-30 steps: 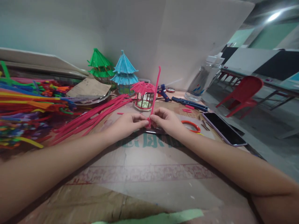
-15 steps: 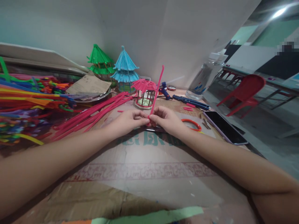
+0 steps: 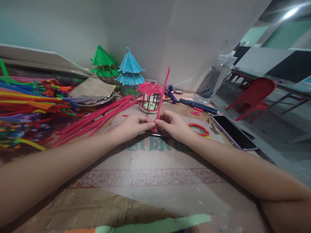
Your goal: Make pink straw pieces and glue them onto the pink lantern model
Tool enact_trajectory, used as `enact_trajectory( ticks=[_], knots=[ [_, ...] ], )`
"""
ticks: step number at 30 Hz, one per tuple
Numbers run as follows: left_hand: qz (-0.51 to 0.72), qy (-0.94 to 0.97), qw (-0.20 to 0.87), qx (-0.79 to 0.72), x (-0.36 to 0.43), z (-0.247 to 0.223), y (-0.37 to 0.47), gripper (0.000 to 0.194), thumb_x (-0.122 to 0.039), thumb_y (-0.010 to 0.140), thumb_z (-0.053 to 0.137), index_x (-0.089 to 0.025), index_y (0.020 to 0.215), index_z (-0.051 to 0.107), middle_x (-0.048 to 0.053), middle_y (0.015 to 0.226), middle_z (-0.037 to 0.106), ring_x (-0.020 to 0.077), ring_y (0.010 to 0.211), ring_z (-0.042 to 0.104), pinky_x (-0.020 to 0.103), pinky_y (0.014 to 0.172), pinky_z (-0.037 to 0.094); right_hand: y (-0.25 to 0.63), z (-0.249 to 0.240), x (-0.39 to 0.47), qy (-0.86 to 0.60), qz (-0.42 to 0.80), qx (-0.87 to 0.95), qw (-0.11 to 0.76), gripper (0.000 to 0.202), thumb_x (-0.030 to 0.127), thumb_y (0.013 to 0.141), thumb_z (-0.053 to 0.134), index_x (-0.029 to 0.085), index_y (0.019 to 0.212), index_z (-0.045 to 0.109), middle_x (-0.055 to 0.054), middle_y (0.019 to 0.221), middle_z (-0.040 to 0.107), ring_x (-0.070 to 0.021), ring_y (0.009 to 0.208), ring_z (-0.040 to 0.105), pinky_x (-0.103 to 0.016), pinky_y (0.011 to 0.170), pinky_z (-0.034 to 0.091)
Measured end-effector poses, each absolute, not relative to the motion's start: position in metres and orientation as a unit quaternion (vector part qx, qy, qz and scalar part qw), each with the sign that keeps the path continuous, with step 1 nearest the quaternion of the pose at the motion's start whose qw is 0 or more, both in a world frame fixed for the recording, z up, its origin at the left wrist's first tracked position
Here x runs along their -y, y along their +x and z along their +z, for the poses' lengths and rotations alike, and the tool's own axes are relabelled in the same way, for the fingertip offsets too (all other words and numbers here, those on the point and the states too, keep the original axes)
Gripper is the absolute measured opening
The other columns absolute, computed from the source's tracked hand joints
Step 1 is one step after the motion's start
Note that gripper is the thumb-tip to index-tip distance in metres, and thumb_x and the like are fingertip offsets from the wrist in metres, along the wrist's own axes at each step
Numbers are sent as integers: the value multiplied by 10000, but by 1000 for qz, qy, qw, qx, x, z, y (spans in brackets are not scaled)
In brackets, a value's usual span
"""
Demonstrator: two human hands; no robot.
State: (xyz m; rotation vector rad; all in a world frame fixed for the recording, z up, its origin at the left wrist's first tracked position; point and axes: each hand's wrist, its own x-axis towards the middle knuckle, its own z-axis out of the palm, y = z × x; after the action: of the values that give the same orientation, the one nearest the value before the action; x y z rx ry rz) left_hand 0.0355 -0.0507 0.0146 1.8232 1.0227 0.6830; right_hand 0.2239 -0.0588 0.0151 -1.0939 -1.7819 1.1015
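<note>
Both hands meet at the middle of the table, fingertips together on one pink pipe cleaner. My left hand pinches its lower end, which is bent into a small bit between the fingers. My right hand pinches it just beside, and the long part rises upright, leaning slightly right. Right behind the hands stands a small pavilion with a pink fringed roof and brown posts. A bundle of pink pipe cleaners lies left of it. Orange-handled scissors lie partly under my right hand.
Green and blue pavilions stand behind. Many coloured pipe cleaners fill the left side. Rightward are a blue glue gun, a dark blue tool, a clear bottle, a phone and a red chair.
The fingertips have shifted very slightly, and the upright pink pipe cleaner has moved a little to the left. Both arms stay nearly where they were.
</note>
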Motion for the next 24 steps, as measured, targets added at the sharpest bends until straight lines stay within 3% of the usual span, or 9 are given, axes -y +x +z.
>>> enact_trajectory(
  ticks=[11,19,24],
  knots=[
    [267,740,465,-407,49,13,36,286,-427,830,591,-173,868,719,39,859,738,171,767,645,252,655,445,222,18,60,-431,432,693,383,102,257,841,582,195,790,518,38,630,602,-108,564,583,-223,500,447],
    [275,731,491,-385,47,8,36,279,-412,815,613,-172,924,703,51,938,742,184,873,670,262,747,484,222,17,59,-426,439,693,382,106,268,834,587,197,796,517,39,624,593,-108,557,575,-222,494,434],
    [268,728,494,-393,47,8,37,261,-399,813,614,-172,920,685,51,934,742,184,862,673,259,725,485,222,18,59,-415,446,695,383,112,270,828,591,196,790,516,43,615,584,-107,551,567,-224,502,432]
  ],
)
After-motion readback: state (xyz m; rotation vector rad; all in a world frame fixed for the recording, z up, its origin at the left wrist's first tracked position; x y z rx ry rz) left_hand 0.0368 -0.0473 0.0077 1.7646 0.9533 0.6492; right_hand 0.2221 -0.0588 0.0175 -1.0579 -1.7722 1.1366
